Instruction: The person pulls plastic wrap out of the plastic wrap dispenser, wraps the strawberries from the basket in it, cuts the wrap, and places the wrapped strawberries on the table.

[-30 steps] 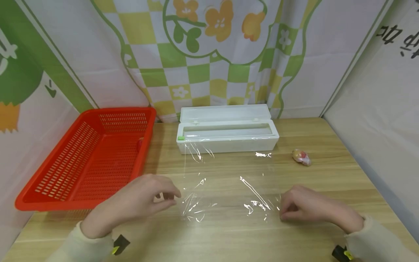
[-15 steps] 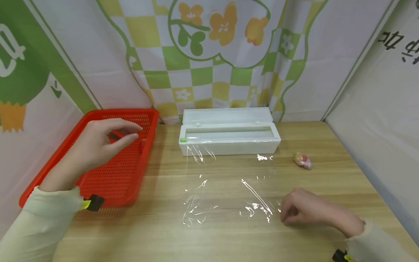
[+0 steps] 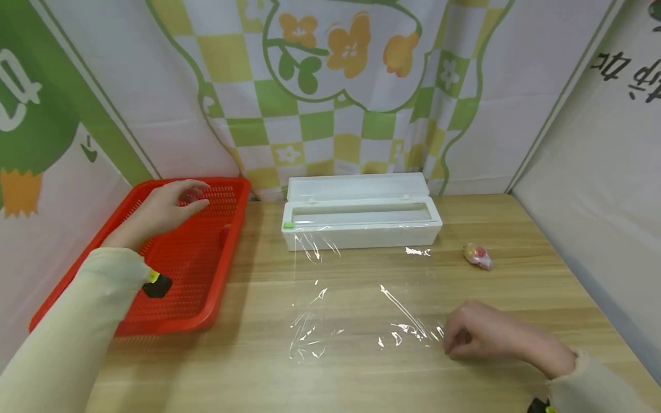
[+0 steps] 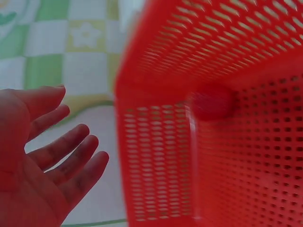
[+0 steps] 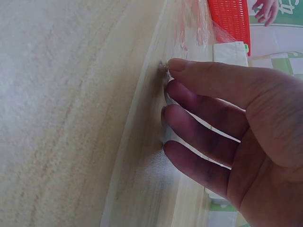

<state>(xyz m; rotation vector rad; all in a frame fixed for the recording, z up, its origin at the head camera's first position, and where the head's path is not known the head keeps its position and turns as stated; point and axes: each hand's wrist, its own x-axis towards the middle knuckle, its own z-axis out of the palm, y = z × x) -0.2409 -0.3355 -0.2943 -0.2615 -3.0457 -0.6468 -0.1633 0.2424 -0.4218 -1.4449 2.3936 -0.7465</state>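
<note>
My left hand [image 3: 167,203] is over the back of the red basket [image 3: 206,312], its fingers apart and only loosely bent. In the left wrist view the palm [image 4: 35,189] is bare, beside the basket's wall, and a round red thing [image 4: 213,101] lies blurred inside the basket. A sheet of cling film [image 3: 351,292] runs from the white dispenser box [image 3: 361,236] forward over the table. At its front right corner my right hand [image 3: 482,330] has curled fingers, thumb and forefinger pinching the film edge close to the tabletop; in the right wrist view the fingertips [image 5: 175,116] are low on the wood.
The dispenser's lid [image 3: 356,186] stands raised at the back, with a green slider [image 3: 288,225] at its left end. A small film-wrapped fruit [image 3: 477,256] lies to the right. A checked curtain [image 3: 341,126] hangs behind the table [image 3: 361,384].
My left hand has left the film's front left corner, risen to the left over the basket and reached farther toward its back. The right hand and the film have stayed in place.
</note>
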